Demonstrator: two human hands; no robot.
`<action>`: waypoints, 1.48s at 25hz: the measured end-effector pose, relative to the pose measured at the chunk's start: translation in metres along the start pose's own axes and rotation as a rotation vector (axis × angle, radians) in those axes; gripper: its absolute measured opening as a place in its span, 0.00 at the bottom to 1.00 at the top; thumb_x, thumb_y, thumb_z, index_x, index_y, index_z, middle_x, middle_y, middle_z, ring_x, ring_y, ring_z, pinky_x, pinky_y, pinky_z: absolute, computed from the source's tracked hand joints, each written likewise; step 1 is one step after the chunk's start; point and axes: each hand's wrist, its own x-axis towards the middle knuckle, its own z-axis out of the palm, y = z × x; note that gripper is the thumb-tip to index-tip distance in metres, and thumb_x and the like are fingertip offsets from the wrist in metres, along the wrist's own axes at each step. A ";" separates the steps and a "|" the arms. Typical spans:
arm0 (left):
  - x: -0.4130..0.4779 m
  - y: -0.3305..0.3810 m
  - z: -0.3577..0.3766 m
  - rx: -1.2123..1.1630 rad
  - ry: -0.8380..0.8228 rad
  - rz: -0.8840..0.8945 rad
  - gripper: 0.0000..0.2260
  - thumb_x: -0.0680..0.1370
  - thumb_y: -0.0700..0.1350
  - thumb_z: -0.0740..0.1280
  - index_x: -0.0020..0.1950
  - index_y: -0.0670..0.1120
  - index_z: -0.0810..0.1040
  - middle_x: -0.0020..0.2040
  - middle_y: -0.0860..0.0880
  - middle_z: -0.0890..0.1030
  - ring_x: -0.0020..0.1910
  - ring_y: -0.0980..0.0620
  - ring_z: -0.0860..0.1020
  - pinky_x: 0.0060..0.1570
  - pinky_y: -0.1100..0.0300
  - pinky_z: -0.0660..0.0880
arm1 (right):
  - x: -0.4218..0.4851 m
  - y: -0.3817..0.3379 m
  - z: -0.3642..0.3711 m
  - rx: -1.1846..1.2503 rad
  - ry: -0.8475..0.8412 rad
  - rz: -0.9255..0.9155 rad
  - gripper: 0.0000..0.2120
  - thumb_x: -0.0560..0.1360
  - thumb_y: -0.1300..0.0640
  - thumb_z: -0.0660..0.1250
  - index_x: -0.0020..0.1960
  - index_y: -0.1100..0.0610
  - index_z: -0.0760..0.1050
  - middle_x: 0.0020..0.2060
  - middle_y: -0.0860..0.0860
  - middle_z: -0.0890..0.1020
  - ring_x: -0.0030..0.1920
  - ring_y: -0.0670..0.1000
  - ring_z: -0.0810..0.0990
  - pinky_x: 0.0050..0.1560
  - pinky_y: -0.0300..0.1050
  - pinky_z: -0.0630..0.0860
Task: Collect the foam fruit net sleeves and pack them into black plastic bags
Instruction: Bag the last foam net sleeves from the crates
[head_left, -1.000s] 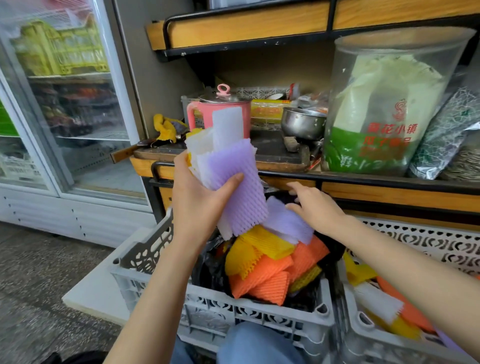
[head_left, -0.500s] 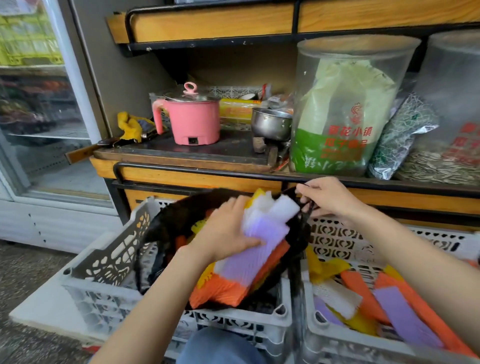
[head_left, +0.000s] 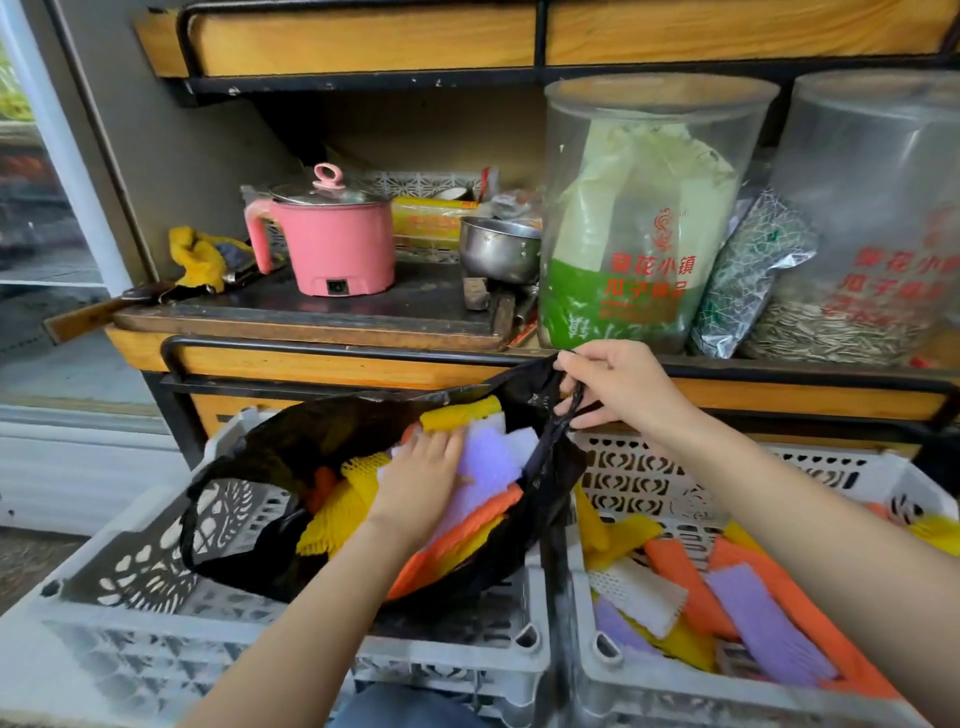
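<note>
Left crate (head_left: 291, 644): grey perforated plastic, nearest the viewer on the left; it carries the black plastic bag (head_left: 270, 457), which lies slumped in it with its mouth turned up and to the right.
Right crate (head_left: 675, 691): a second grey crate, touching the first along its side wall; loose foam net sleeves (head_left: 748, 618) in orange, purple, white and yellow lie scattered on its floor, not yet packed.
Left hand (head_left: 423, 475): inside the bag mouth, palm down, fingers spread flat and pressing on the top of the packed stack; it grips nothing.
Packed sleeves (head_left: 488, 467): a layered bundle in purple, white, yellow and orange, lying inside the bag and bulging past its near edge.
Right hand (head_left: 618, 387): raised at the far right of the bag mouth, thumb and fingertips pinched narrowly on the bag's handle loop, pulling it up so the opening stays wide.
Step in hand: judged to be pushing a fresh bundle down into the bag while the mouth is held open.
Next move: likely calls for the left hand to withdraw and gather sleeves from the right crate, the right hand holding the handle taut.
Shelf (head_left: 332, 358): wooden, behind the crates; bears a pink electric pot (head_left: 340, 241), a steel bowl (head_left: 498, 249) and clear tubs (head_left: 644, 218).
</note>
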 end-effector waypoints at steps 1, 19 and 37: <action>-0.002 0.002 0.005 -0.014 -0.105 0.038 0.33 0.77 0.60 0.43 0.76 0.41 0.54 0.70 0.42 0.67 0.69 0.45 0.66 0.69 0.53 0.61 | 0.000 0.001 0.001 0.001 0.008 -0.003 0.08 0.79 0.57 0.62 0.46 0.59 0.78 0.34 0.51 0.79 0.34 0.50 0.83 0.33 0.42 0.81; -0.018 0.056 -0.078 -0.341 0.652 0.325 0.12 0.71 0.38 0.63 0.54 0.44 0.71 0.45 0.45 0.73 0.43 0.46 0.67 0.40 0.55 0.62 | -0.038 0.074 -0.063 -0.413 0.184 -0.210 0.11 0.77 0.55 0.64 0.59 0.53 0.71 0.49 0.45 0.78 0.50 0.43 0.77 0.50 0.31 0.71; 0.083 0.235 0.105 -0.500 -0.630 0.428 0.22 0.80 0.41 0.61 0.74 0.47 0.64 0.71 0.47 0.68 0.69 0.47 0.68 0.67 0.55 0.65 | -0.040 0.315 -0.225 -0.919 -0.334 0.355 0.44 0.70 0.49 0.73 0.76 0.57 0.52 0.74 0.54 0.60 0.73 0.52 0.60 0.68 0.39 0.57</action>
